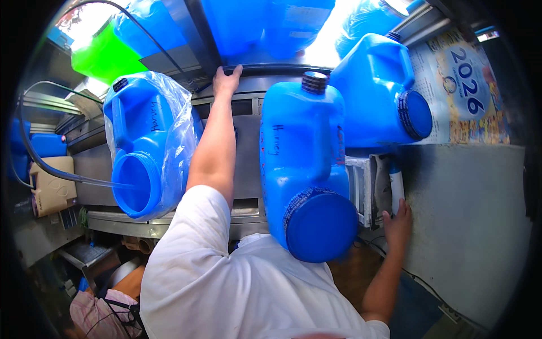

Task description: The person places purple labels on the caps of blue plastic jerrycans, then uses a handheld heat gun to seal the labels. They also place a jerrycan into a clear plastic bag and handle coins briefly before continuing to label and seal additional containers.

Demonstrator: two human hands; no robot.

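My left hand (227, 81) reaches forward and rests on the dark window rail (254, 70), its visible fingers apart. Low on the right, my right hand (398, 221) has its fingers stretched out by the lower end of a white and blue elongated object (397, 189), whose kind I cannot make out. Whether they touch is unclear. Between my arms stands a large blue jug (299, 158) with a wide blue lid and a small dark cap. Left of my left arm, an uncapped blue jug (132, 135) sits in clear plastic, with a transparent hose (73, 176) running into its wide mouth.
Another capped blue jug (372, 90) stands at the back right before a printed calendar (460, 85). More blue containers (268, 25) and a bright green one (104, 53) show beyond the rail. A beige jug (55, 186) stands far left. Another person (107, 311) is at lower left.
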